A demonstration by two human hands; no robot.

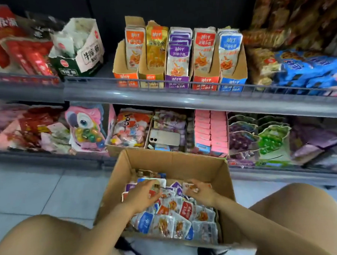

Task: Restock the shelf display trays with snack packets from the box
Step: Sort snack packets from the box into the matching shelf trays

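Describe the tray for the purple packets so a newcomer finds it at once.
On the upper shelf stands a row of five cardboard display trays. The purple tray is the middle one, between the gold tray and the red tray; only it has a purple front.

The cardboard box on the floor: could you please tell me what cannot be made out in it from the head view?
- Left hand: head view, fingers dip among the snack packets; any grip is hidden by the hand itself.
- Right hand: fingertips blurred, grip unclear.
- Cardboard box bottom: covered by packets.
- Packet print: too blurred to read.
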